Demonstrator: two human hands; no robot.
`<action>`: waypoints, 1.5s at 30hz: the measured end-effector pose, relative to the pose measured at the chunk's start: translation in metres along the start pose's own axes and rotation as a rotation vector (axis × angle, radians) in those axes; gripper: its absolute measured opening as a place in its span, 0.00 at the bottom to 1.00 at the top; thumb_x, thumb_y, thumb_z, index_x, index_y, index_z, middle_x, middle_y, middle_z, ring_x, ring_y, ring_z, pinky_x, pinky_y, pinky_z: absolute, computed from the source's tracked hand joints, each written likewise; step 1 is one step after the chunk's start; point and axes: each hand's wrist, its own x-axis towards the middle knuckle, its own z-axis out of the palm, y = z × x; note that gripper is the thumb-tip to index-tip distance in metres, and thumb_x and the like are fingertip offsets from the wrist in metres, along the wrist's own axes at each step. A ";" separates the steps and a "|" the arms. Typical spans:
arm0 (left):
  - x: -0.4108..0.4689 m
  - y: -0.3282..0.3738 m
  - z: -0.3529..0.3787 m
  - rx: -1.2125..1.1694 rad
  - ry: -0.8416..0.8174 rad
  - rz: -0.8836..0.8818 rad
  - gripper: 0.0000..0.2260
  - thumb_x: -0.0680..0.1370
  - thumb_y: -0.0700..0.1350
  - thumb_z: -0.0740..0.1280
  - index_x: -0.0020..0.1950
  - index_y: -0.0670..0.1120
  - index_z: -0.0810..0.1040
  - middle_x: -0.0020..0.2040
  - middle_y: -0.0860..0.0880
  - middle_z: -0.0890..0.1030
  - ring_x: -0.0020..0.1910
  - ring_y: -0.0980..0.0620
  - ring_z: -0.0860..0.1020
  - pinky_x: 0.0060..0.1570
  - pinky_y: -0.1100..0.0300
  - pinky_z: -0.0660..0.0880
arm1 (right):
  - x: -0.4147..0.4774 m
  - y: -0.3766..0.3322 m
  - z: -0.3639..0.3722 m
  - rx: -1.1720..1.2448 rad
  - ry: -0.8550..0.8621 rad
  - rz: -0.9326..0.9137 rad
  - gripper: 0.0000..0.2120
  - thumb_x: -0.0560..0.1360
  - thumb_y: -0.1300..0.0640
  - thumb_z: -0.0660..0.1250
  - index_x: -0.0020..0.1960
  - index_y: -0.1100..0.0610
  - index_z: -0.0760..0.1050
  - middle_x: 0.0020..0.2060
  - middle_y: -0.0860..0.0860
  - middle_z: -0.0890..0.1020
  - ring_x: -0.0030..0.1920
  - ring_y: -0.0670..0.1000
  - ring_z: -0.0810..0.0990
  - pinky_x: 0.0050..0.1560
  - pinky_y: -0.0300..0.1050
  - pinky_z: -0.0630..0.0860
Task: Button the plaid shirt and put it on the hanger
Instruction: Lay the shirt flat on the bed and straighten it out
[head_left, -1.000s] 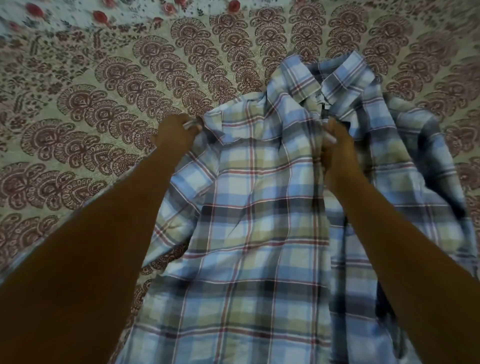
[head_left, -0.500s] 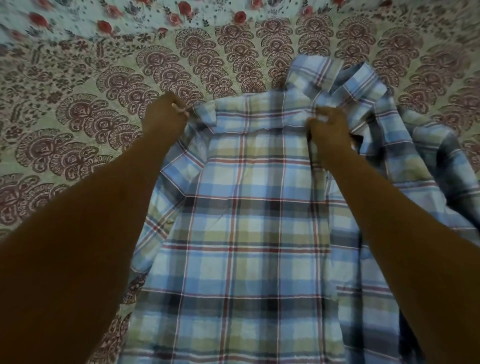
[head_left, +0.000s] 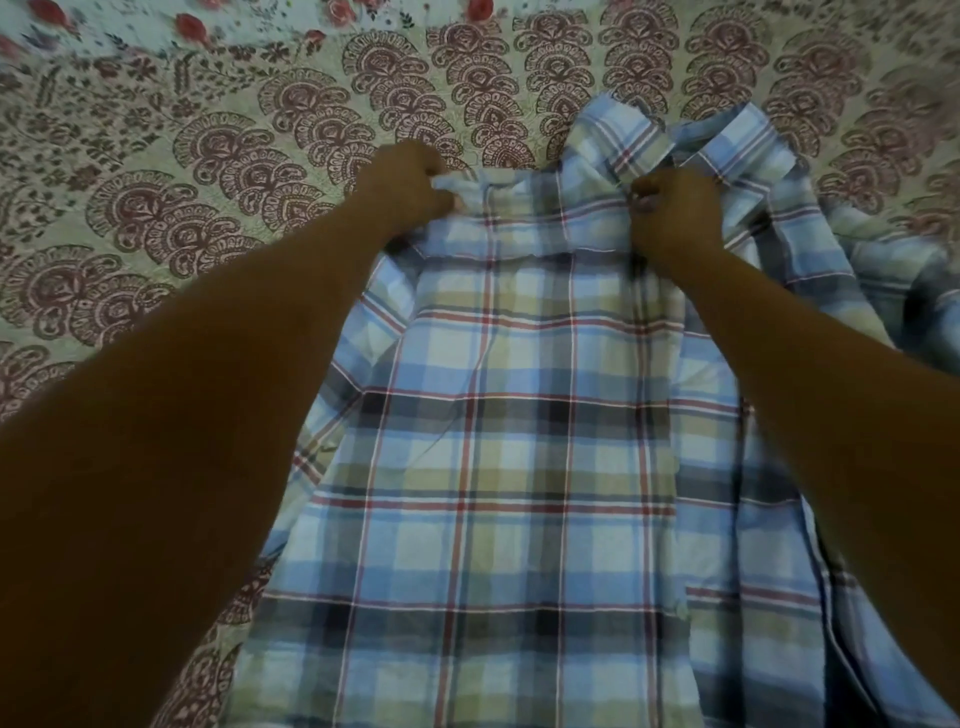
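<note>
Gripping, left hand: your left hand (head_left: 410, 187) sits at the upper centre of the frame, with its fingers curled round a bunched fold at the upper left corner of the plaid shirt (head_left: 519, 467).
Right hand: your right hand (head_left: 675, 208) lies right of centre in the upper frame. Its fingers are curled tight on the shirt fabric just below the collar (head_left: 691, 140), and the back of the hand faces the camera.
Plaid shirt: it lies spread on the bedspread (head_left: 208, 182) and fills the centre and lower right of the frame. Its top edge is drawn between your two hands. The checks are blue, pale green and white, crossed by red lines.
Collar: it is rumpled and sits at the upper right, touching the far side of your right hand.
Front edge: a vertical fabric edge runs down from beneath your right hand. Whether any button is fastened cannot be told.
Sleeve (head_left: 909, 291): a darker fold of the shirt at the right edge of the frame.
Bedspread: cream cloth with maroon paisley motifs, covering the left and top of the frame.
Rose print (head_left: 104, 26): a paler, blurred patch in the upper left corner.
Forearms: both enter from the lower corners, the right one over the shirt.
</note>
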 end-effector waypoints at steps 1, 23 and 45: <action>0.003 -0.001 -0.006 0.000 0.028 -0.011 0.17 0.71 0.49 0.72 0.55 0.41 0.78 0.54 0.38 0.79 0.55 0.41 0.76 0.54 0.52 0.71 | 0.001 0.000 -0.002 -0.036 0.071 -0.047 0.14 0.74 0.68 0.59 0.57 0.67 0.76 0.57 0.66 0.78 0.58 0.63 0.76 0.60 0.51 0.72; -0.225 -0.010 0.058 0.227 -0.088 0.303 0.27 0.76 0.61 0.49 0.72 0.52 0.64 0.75 0.43 0.62 0.74 0.41 0.61 0.68 0.37 0.55 | -0.140 0.023 -0.014 0.443 -0.012 0.421 0.13 0.71 0.54 0.72 0.32 0.56 0.71 0.20 0.44 0.73 0.24 0.43 0.71 0.30 0.41 0.67; -0.433 -0.030 0.028 0.271 -0.264 -0.027 0.27 0.75 0.62 0.49 0.72 0.54 0.65 0.74 0.45 0.65 0.72 0.43 0.63 0.66 0.34 0.57 | -0.378 0.043 -0.032 0.338 -0.133 0.581 0.11 0.74 0.55 0.68 0.40 0.63 0.75 0.37 0.62 0.79 0.43 0.61 0.80 0.45 0.51 0.75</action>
